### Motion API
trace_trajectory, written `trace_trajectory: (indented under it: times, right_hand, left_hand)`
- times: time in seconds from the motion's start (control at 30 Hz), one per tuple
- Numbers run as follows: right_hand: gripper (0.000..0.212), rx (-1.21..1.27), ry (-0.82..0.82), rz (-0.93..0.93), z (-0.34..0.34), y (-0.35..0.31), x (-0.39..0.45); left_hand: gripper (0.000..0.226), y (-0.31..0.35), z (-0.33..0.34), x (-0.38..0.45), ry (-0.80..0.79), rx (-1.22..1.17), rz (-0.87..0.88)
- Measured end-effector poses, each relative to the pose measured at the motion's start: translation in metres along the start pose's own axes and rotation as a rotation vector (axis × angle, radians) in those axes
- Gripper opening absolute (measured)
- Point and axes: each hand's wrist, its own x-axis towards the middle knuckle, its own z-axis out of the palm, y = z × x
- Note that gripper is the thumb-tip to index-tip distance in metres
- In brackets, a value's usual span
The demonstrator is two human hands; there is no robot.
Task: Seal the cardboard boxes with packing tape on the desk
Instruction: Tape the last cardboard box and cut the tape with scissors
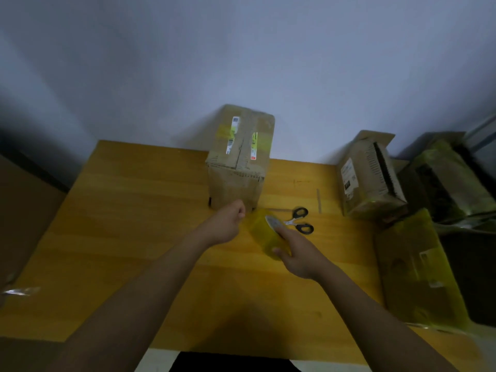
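Wood, cardboard and tape

The desk (134,200) is smooth yellow wood; the boxes (239,167) are matt, scuffed cardboard; the tape roll (264,234) is glossy yellow plastic; the scissors (302,221) have black plastic handles.

The tape roll (268,237) in the right grip (298,253) is translucent yellow. Beyond the left grip (228,221), a brown cardboard box (239,162) bears yellow tape strips and white labels. Just past the right grip, black-handled scissors (300,220) lie on the honey-yellow bench (134,224).

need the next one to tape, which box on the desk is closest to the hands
The upright box at the desk's far middle, just beyond the left hand. The other boxes sit off at the right edge.
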Motion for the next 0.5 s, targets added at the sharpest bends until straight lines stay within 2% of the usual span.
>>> trace_trajectory:
  times: [0.1, 0.17, 0.23, 0.33, 0.37, 0.43, 0.5]
  right_hand:
    - [0.057, 0.071, 0.019, 0.128, -0.012, -0.002, 0.008]
    - [0.051, 0.078, 0.044, 0.130, -0.015, -0.010, 0.010]
    - [0.043, 0.109, 0.107, 0.064, -0.017, -0.018, 0.008]
    - [0.033, 0.199, 0.200, 0.023, -0.028, -0.032, 0.005]
    - [0.038, 0.223, 0.215, 0.050, -0.034, -0.036, 0.007]
    - [0.062, 0.233, 0.238, 0.143, -0.046, -0.039, 0.017]
    - [0.070, 0.198, 0.256, 0.236, -0.059, -0.043, 0.026]
  left_hand:
    - [0.020, 0.010, -0.014, -0.010, -0.084, -0.079, -0.036]
    - [0.023, 0.017, -0.022, -0.014, -0.086, -0.217, -0.074]
    - [0.039, 0.024, -0.032, -0.014, 0.004, -0.235, -0.029]
    - [0.032, 0.034, -0.047, -0.013, 0.184, -0.080, 0.106]
    - [0.032, 0.038, -0.052, -0.014, 0.224, -0.055, 0.138]
    - [0.032, 0.050, -0.063, -0.018, 0.277, -0.016, 0.196]
    - [0.031, 0.063, -0.075, -0.021, 0.304, 0.042, 0.254]
